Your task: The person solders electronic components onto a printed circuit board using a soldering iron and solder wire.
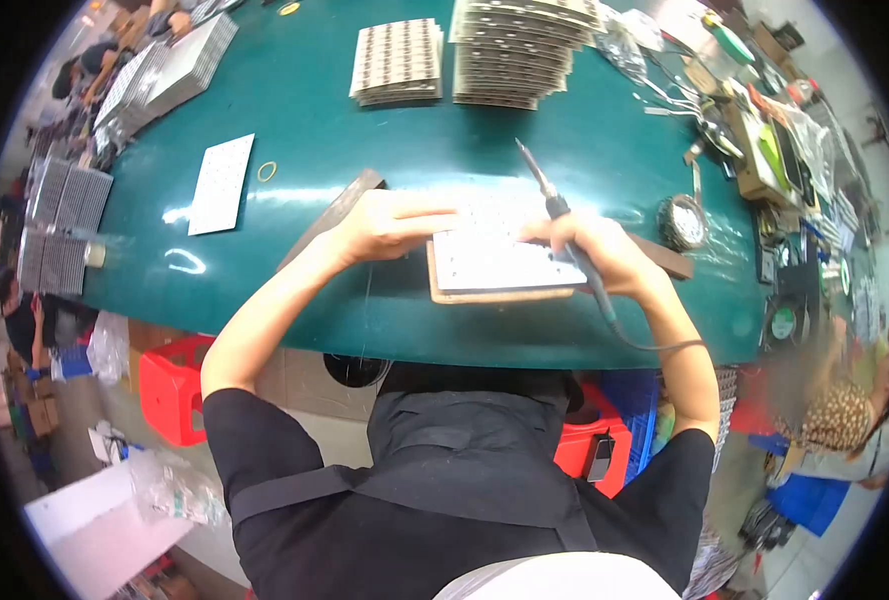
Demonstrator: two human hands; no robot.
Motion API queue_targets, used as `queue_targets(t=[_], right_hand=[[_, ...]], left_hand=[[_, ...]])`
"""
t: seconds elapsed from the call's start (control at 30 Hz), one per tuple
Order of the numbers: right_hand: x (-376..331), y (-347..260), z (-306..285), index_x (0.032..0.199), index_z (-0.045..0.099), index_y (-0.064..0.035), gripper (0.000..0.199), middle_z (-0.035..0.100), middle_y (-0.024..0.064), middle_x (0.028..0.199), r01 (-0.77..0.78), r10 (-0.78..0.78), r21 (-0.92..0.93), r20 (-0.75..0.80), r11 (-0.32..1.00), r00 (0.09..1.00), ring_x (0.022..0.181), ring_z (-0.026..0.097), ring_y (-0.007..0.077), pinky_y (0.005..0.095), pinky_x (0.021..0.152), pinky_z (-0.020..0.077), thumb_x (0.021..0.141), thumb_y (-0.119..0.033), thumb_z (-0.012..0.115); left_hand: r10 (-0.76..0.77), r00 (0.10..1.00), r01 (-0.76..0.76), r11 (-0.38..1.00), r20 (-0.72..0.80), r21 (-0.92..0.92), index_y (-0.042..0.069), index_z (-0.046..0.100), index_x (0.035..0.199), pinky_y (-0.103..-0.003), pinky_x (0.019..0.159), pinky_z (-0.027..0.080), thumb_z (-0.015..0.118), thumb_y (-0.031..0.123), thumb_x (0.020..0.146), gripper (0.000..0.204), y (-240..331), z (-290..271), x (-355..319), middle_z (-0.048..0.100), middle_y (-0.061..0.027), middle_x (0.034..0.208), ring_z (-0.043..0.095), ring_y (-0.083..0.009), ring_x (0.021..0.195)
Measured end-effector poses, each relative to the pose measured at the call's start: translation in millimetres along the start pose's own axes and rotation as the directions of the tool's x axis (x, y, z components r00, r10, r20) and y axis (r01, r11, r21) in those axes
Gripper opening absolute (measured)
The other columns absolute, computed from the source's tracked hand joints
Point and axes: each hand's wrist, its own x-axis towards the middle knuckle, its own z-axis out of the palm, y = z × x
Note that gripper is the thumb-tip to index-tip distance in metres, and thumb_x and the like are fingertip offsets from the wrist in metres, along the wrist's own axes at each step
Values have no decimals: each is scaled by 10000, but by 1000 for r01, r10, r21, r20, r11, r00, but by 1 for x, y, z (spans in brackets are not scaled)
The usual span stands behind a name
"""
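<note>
My right hand (595, 250) grips a soldering iron (555, 205) by its dark handle, its tip pointing up and away over the green table (365, 150). A cord runs from the handle down past my right forearm. My left hand (390, 225) rests flat on the far left part of a white perforated circuit panel (495, 262), which lies on a brown wooden board (495, 295) near the table's front edge. Both hands touch the panel.
Two stacks of similar panels (400, 62) (520, 50) stand at the back. A single white panel (222, 183) and a yellow rubber band (267, 171) lie to the left. A solder spool (683, 222) and cluttered tools sit at right. Red stools (170, 385) stand below; other people work nearby.
</note>
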Motion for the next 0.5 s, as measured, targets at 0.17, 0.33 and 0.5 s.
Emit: queue_targets(t=[0.17, 0.33, 0.5], right_hand=[[-18, -2, 25, 951, 631, -85, 115, 636, 107, 1205, -261, 293, -153, 249, 953, 923, 1118, 613, 298, 373, 936, 517, 876, -159, 584], [-21, 7, 41, 937, 621, -62, 157, 656, 107, 1122, 157, -90, -365, 192, 918, 977, 1064, 640, 313, 396, 893, 547, 785, -75, 661], [-23, 9, 45, 917, 595, -51, 153, 658, 125, 1101, 169, -94, -387, 206, 906, 974, 1059, 643, 327, 421, 913, 537, 776, -70, 652]], left_hand=[[193, 980, -195, 980, 46, 49, 149, 708, 1163, -283, 606, 552, 620, 73, 796, 385, -4, 15, -15, 695, -62, 1171, 688, -160, 738], [166, 962, -191, 977, 217, 100, 233, 641, 1264, -297, 587, 538, 557, 107, 830, 459, -7, 9, -19, 670, 18, 1220, 629, -140, 667], [158, 935, -179, 983, 316, 37, 212, 628, 1291, -281, 564, 525, 582, 107, 824, 481, -9, -2, -10, 643, 27, 1279, 601, -140, 595]])
